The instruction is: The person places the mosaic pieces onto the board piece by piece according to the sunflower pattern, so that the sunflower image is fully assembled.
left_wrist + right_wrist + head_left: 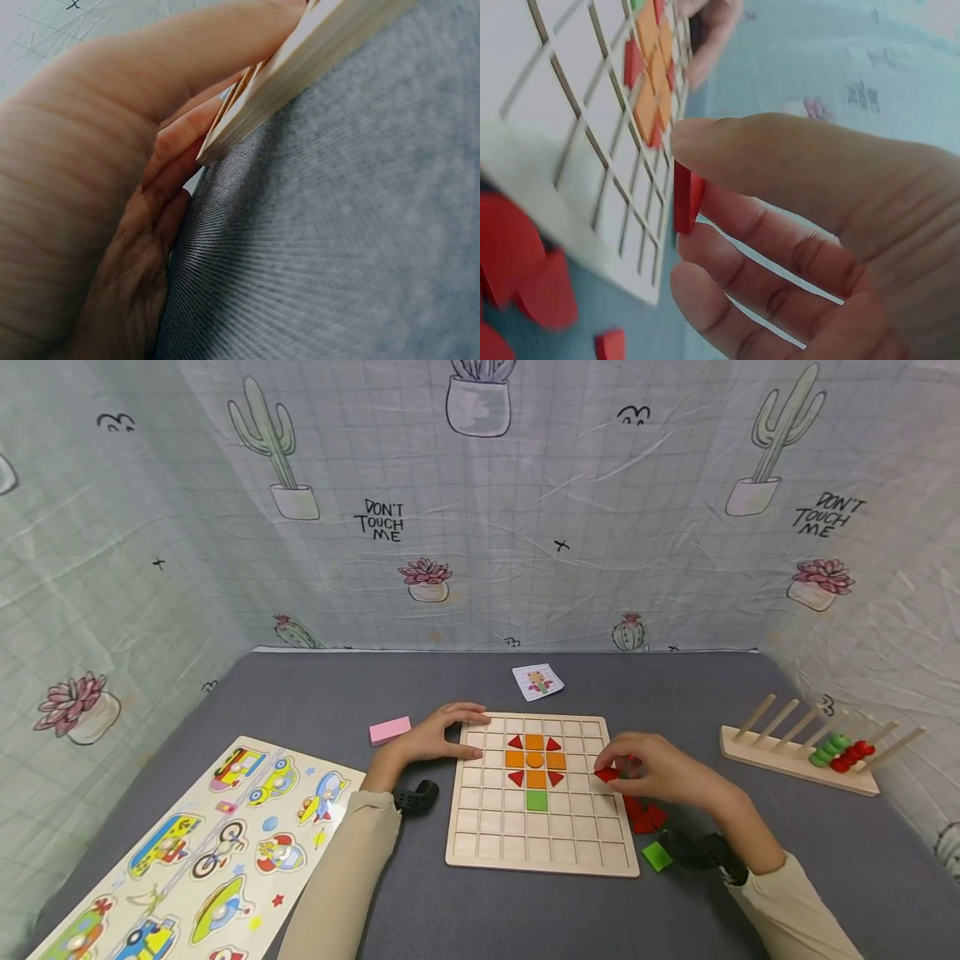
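Observation:
A square wooden grid board [480, 842] lies on the grey table. Orange pieces [534, 742], red triangles [555, 778] and a green square [536, 800] fill some of its cells. My left hand [435, 735] rests on the upper left of the board, thumb and fingertips on its rim, fingers fairly straight; the left wrist view shows the thumb over the edge. Above the board's right edge, my right hand [652, 766] pinches a red piece [684, 196] between thumb and fingers. Its full outline is hidden. Loose red pieces [643, 817] lie beside the board below that hand.
A picture card [537, 682] lies behind the board, a pink block [390, 730] to the left. A vehicle puzzle board [247, 827] occupies the left front. At right stands a peg rack [795, 762] with red and green beads. A loose green square [657, 857] lies near the right wrist.

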`<state>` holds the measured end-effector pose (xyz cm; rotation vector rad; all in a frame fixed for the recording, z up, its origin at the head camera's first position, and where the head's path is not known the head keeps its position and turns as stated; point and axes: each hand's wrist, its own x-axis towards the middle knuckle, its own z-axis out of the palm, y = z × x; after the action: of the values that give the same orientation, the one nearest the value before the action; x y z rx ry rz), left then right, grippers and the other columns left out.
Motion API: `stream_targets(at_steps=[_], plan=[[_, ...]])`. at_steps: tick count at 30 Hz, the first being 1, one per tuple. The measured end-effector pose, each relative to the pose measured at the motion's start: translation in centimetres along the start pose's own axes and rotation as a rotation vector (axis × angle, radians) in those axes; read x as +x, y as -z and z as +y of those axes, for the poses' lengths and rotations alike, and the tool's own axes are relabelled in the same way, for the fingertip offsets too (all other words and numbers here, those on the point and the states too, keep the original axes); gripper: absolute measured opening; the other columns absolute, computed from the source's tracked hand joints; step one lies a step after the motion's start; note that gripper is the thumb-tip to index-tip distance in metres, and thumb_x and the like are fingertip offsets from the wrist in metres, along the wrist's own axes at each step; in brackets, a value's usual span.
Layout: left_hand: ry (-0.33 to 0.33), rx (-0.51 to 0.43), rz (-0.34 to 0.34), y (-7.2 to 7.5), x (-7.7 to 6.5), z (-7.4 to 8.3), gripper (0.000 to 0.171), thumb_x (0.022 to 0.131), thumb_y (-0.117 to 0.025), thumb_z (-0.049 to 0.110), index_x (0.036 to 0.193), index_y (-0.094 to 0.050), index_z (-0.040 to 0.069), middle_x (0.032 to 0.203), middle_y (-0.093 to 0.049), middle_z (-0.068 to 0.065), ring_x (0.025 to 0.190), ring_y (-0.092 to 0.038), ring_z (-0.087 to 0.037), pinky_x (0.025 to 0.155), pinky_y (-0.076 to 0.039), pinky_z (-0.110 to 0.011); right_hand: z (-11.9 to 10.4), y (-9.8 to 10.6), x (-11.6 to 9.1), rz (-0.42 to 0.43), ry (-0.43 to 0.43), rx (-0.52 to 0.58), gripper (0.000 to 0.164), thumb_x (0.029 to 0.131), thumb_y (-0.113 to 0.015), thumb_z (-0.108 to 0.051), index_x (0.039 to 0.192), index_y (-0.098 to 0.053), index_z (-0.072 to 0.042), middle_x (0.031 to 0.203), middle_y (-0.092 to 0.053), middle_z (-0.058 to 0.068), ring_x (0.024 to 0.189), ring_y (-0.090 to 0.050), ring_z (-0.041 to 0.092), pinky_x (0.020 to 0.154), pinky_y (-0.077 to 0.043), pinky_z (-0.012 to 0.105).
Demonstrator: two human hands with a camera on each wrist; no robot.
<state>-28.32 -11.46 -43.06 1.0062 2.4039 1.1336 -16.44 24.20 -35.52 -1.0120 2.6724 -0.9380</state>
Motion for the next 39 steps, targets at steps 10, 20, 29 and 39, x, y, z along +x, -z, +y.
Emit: stream_targets(at_steps=[10, 20, 29, 39], plan=[[0.006, 0.004, -0.001, 0.0, 0.0, 0.1, 0.056, 0.084, -0.078, 0.021, 0.136, -0.059, 0.011, 0.151, -0.042, -0.009, 0.142, -0.029, -0.031, 0.115, -0.021, -0.055, -0.8, -2.9, 1.6, -0.115, -0.047, 0.062, 0.015, 0.085, -0.076, -0.011, 0.099, -0.071, -0.009, 0.098, -0.066, -0.001, 0.081, -0.057, 0.013, 0.070, -0.052, 0.026], [0.004, 0.002, 0.001, 0.0, 0.0, 0.1, 0.057, 0.084, -0.078, 0.022, 0.136, -0.058, 0.011, 0.151, -0.041, -0.009, 0.142, -0.028, -0.031, 0.114, -0.021, -0.056, -1.2, -4.5, 2.1, -0.108, 0.044, 0.033, 0.013, 0.084, -0.075, -0.003, 0.094, -0.071, -0.011, 0.094, -0.064, -0.004, 0.080, -0.054, 0.013, 0.072, -0.050, 0.026], [-0.001, 0.002, 0.003, -0.1, -0.1, 0.0, 0.057, 0.083, -0.078, 0.022, 0.136, -0.059, 0.011, 0.150, -0.042, -0.009, 0.142, -0.029, -0.031, 0.114, -0.021, -0.056, -1.0, -4.7, 2.3, -0.073, 0.093, -0.017, 0.010, 0.085, -0.075, -0.006, 0.094, -0.075, -0.010, 0.096, -0.067, -0.001, 0.087, -0.058, 0.014, 0.075, -0.051, 0.027], [0.004, 0.002, 0.002, -0.1, 0.0, -0.1, 0.057, 0.083, -0.078, 0.020, 0.136, -0.059, 0.011, 0.150, -0.042, -0.008, 0.143, -0.028, -0.031, 0.115, -0.020, -0.055, -0.9, -5.0, 2.2, -0.052, 0.115, -0.059, 0.009, 0.085, -0.075, -0.006, 0.092, -0.075, -0.013, 0.095, -0.066, -0.004, 0.088, -0.057, 0.011, 0.077, -0.049, 0.029]])
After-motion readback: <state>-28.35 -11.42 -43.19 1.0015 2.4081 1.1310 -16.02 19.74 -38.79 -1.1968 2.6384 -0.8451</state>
